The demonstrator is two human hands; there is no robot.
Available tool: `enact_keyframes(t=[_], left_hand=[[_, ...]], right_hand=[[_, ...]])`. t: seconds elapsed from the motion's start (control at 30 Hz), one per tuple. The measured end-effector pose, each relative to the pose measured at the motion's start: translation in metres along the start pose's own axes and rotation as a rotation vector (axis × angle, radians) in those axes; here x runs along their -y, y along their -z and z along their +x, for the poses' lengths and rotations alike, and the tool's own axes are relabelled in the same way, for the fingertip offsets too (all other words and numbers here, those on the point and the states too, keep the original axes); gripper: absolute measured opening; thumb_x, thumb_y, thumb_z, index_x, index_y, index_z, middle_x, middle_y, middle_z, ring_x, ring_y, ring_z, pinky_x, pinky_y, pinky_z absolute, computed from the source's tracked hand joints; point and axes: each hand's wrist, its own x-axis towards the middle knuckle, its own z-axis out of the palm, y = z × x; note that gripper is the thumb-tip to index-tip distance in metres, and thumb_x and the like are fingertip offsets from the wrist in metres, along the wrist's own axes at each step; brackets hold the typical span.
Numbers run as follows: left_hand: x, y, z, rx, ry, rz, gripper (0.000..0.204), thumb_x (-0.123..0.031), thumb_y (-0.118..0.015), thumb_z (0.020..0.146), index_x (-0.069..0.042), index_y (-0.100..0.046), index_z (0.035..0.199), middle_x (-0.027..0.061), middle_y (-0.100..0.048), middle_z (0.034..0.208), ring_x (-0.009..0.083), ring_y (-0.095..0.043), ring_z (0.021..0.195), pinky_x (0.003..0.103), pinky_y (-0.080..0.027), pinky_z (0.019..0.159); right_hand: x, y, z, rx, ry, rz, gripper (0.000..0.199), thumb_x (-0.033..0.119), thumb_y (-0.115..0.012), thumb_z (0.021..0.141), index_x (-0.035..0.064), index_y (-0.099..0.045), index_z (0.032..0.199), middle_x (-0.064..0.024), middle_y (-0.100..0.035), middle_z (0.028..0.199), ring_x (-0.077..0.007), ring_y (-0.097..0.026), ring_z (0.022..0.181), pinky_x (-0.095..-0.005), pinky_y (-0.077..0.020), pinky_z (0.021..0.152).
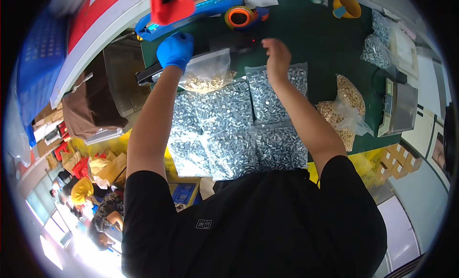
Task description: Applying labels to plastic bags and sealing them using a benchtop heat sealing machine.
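Observation:
My left hand (175, 50), in a blue glove, is closed in a fist over the left part of a long black bar-shaped device (201, 52), which looks like a bag sealer. What lies inside the fist is hidden. A clear plastic bag (209, 72) of small brass-coloured parts lies against the device's near side, just right of that wrist. My bare right hand (278, 58) hovers by the device's right end, near a small red light, fingers loosely bent and apart, with nothing visible in it. Below it are several flat clear bags (224, 110) packed with small silvery metal parts.
Bags of brass-coloured parts (351, 98) lie to the right, beside a scale (399, 108). A tape roll (239, 17), a yellow cup (348, 7) and a red object (172, 7) are at the back. Bags of silvery parts (376, 50) sit at far right. People (106, 216) work at lower left.

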Motion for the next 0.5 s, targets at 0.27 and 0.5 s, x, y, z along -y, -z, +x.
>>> enact_keyframes(t=[0.27,0.5], left_hand=[[-0.004,-0.002,0.001,-0.036,0.000,0.024,0.042,-0.046,-0.049,0.091,-0.013,-0.075,0.096,0.0215,-0.071,0.094,0.0424,-0.068,0.090,0.051,-0.054,0.080],[-0.004,-0.001,0.001,-0.018,0.021,0.013,0.043,-0.048,-0.048,0.090,-0.015,-0.076,0.096,0.0212,-0.071,0.098,0.0418,-0.068,0.092,0.049,-0.054,0.081]], right_hand=[[-0.008,0.020,-0.087,0.558,0.192,-0.376,0.013,0.016,-0.068,0.091,0.0038,-0.067,0.093,-0.0079,-0.064,0.097,-0.0217,-0.064,0.079,-0.0325,-0.0516,0.069],[0.004,0.033,-0.128,0.794,0.336,-0.455,0.015,0.016,-0.066,0.091,0.0022,-0.066,0.087,-0.0072,-0.065,0.098,-0.0236,-0.064,0.075,-0.0352,-0.0520,0.067]])
